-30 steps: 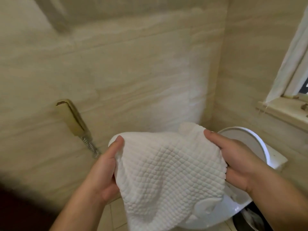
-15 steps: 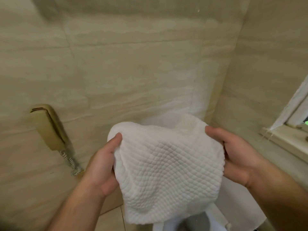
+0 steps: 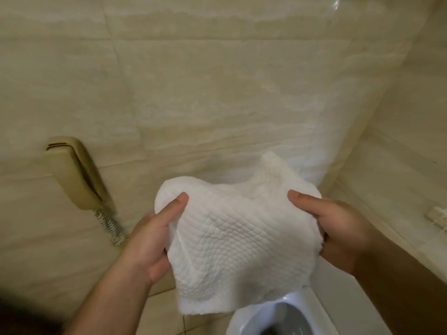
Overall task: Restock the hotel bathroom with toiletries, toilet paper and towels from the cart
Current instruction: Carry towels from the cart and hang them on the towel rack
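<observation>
I hold the towel (image 3: 237,243) up in the air between both hands, in front of the wall (image 3: 217,93) and right above the open toilet (image 3: 266,317). My left hand (image 3: 154,240) pinches its left edge, thumb on top and the rest of the hand curled under the cloth. My right hand (image 3: 338,233) grips the right edge the same way. The main risk I see is the loose lower hem. It hangs just over the bowl's rim, so if I lower my hands or let one side slip, it could dip into the bowl and the towel would be unfit to put out. A one-sided slip seems plausible to me because the cloth is bunched rather than folded, so its weight hangs unevenly. The towel is white, thick and soft, with a waffle pattern of small raised cells, and it humps into a peak at the back. The toilet is glossy white ceramic with a rounded rim. The wall is smooth, veined beige tile, with a beige phone (image 3: 79,175) and its coiled cord (image 3: 111,228) mounted at my left.
</observation>
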